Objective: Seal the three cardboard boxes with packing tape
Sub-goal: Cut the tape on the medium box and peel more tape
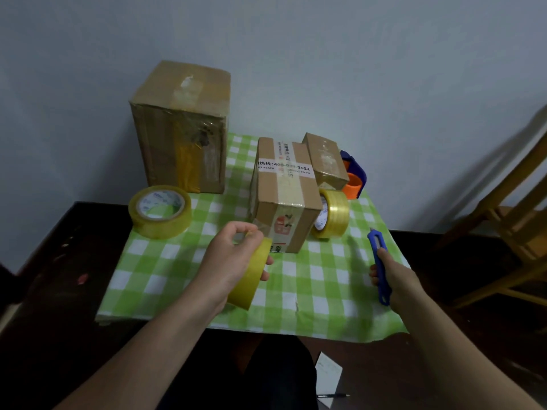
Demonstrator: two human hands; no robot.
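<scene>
Over green-checked cloth [322, 281] by grey wall [355, 69]: left hand [226, 257] around tape roll [253, 278], right hand [399, 281] around cutter [376, 248].

Probably a home room: green checked tablecloth [325, 291] over a dark table [74, 241], wooden chair [515, 226], plain wall [296, 39].

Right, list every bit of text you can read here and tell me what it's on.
"热线:400-" then a taped-over stretch, then "-5552": white label across the top of the middle box.
"BLACK": small print under that number, same label; the rest is blurred.
Blue print on the core of the flat tape roll: too blurred to read.
Red panel on the middle box's front: too small.
</scene>
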